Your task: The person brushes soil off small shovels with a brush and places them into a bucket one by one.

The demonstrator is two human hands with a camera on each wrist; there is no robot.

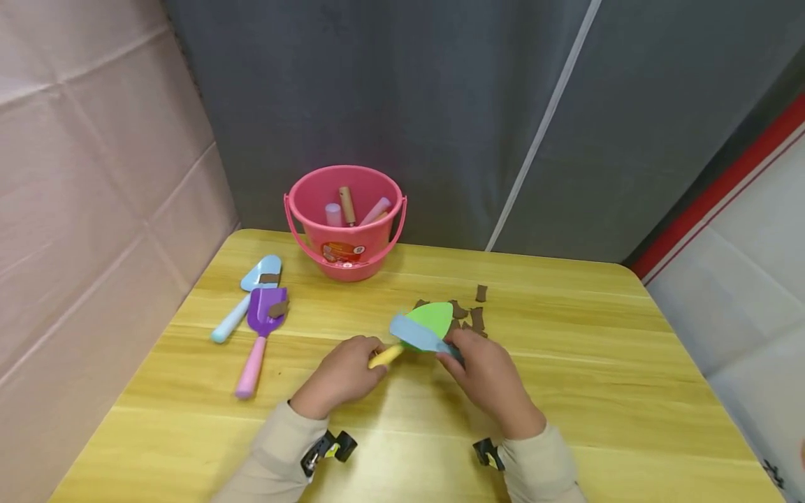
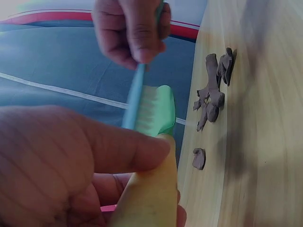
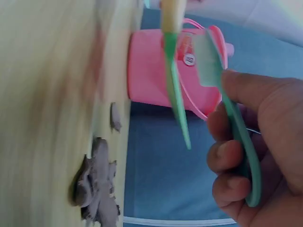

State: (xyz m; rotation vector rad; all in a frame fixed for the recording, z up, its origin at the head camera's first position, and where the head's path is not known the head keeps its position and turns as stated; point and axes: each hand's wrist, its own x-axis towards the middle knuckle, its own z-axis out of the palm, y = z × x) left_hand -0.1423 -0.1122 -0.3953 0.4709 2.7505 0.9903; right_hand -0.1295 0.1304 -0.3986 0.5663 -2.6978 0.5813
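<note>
Leaf-shaped green trowel (image 1: 439, 316), yellow handle (image 1: 387, 355) at eight o'clock (head view) grasped by left hand (image 1: 344, 372); right hand (image 1: 493, 377), at four o'clock, gripping a pale-bristled blue brush (image 1: 415, 334).

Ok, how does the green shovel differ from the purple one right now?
The green shovel has a yellow handle; the purple shovel has a pink handle.
The green shovel's blade tapers toward its tip, while the purple shovel's blade ends broad and squared.
The green shovel is in the left hand; the purple shovel lies on the table.
Both have a handle in a different colour from the blade.
</note>
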